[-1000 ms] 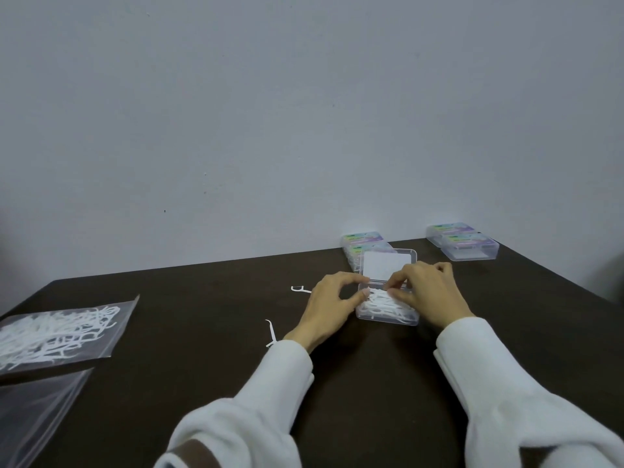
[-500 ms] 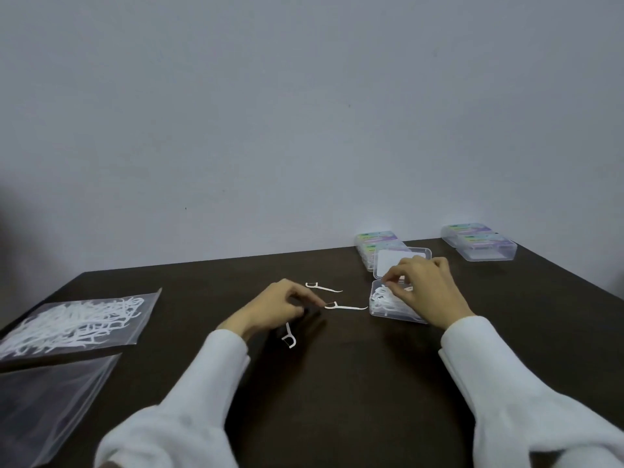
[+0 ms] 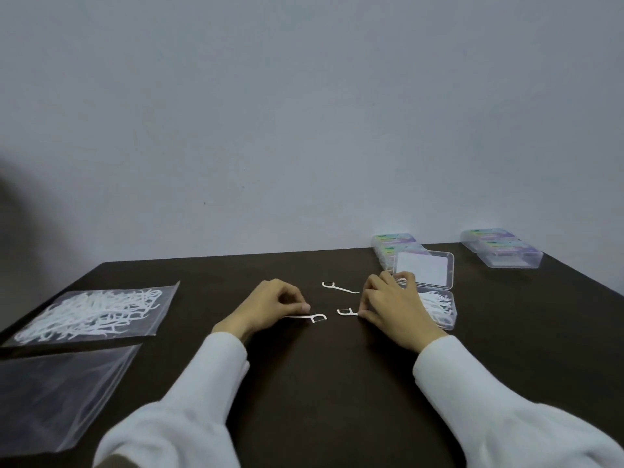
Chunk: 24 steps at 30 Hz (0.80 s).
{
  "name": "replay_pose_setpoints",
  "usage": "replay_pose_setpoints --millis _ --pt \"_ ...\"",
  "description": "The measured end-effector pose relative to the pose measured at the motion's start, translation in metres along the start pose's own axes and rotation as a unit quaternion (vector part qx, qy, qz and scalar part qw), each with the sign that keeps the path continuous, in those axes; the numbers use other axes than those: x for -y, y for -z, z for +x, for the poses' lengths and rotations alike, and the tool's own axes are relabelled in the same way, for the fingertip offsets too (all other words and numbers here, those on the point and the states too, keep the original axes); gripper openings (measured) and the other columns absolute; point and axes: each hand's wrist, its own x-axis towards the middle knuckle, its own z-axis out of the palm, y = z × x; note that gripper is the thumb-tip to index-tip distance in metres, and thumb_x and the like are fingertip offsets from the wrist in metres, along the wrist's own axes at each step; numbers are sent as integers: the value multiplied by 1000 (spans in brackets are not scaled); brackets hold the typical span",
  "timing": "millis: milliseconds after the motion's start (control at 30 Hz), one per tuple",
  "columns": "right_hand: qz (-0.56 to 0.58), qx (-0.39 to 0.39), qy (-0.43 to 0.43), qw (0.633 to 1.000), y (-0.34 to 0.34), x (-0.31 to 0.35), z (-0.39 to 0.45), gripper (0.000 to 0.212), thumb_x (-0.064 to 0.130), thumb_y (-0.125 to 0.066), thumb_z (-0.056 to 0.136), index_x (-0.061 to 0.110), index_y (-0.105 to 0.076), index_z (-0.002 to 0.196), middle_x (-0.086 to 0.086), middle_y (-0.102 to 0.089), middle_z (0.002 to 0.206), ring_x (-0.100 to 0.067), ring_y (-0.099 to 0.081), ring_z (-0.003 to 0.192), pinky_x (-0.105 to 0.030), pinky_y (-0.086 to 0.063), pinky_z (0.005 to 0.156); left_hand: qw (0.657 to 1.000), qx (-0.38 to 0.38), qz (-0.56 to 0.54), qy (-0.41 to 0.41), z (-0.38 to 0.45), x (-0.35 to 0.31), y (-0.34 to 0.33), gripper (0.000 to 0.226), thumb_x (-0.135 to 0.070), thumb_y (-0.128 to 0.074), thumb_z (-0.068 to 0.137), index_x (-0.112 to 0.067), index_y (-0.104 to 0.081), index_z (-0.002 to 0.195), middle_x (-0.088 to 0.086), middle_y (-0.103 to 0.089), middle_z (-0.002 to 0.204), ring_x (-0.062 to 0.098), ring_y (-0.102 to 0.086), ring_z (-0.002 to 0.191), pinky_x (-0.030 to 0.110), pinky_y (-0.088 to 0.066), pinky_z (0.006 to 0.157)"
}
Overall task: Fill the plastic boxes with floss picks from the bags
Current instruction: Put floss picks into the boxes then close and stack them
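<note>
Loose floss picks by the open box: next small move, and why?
Probably lift the two pinched picks into the open box. The left hand pinches one floss pick and the right hand touches another, both still on the table. A third pick lies free beyond them, so it would come next. The box lid is up.

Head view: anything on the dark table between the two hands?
Yes: two white floss picks, one at the left hand's fingertips, one by the right hand. A third lies just beyond.
</note>
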Motion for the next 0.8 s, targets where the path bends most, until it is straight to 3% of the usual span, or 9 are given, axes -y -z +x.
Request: replay_pose_setpoints --millis 133,300,467,533,667,733,800 --pt "27 -12 14 999 -1 -3 0 29 37 -37 98 21 -55 114 4 -45 126 -15 -37 121 -39 -12 105 999 45 -22 13 -1 2 8 7 -19 -76 78 -24 -73 81 -5 -69 83 1 -59 73 9 -43 65" --pt "130 -85 -26 988 19 -22 1 19 37 -41 97 26 -55 103 9 -49 119 -9 -40 119 -30 -11 104 997 58 35 23 7 0 0 8 -19 -65 88 -24 -64 81 -8 -65 87 4 -58 80 12 -42 67" --pt "4 2 -107 994 25 -68 -16 22 39 -41 96 29 -56 110 8 -48 125 -11 -36 125 -38 -15 109 997 -64 30 -44 21 -8 -21 2 -18 -60 91 -18 -60 89 -7 -61 86 4 -55 77 12 -39 66" --pt "10 15 -132 991 23 -77 -22 21 38 -44 95 29 -57 109 7 -49 126 -11 -36 125 -39 -15 110 994 -82 20 -64 31 -13 -30 6 -17 -63 89 -19 -60 93 -3 -63 84 9 -57 78 18 -39 70" --pt "43 -15 -142 989 26 -83 -23 16 35 -49 93 32 -56 108 8 -48 128 -10 -38 123 -38 -15 110 992 -61 87 -63 49 -27 -41 39 -24 -62 90 -22 -54 128 -4 -63 95 12 -56 91 25 -42 85" --pt "53 -21 -139 989 28 -82 -24 15 34 -49 93 32 -57 106 8 -50 125 -10 -40 121 -38 -15 110 992 -56 103 -37 56 -32 -42 37 -27 -60 91 -23 -56 128 -5 -63 100 14 -57 99 32 -40 94" --pt "65 -25 -139 988 27 -82 -25 17 35 -48 94 30 -58 106 8 -53 121 -10 -42 119 -37 -15 109 993 -55 101 -7 62 -34 -40 23 -28 -62 89 -26 -66 112 -6 -65 100 12 -57 98 37 -37 100"
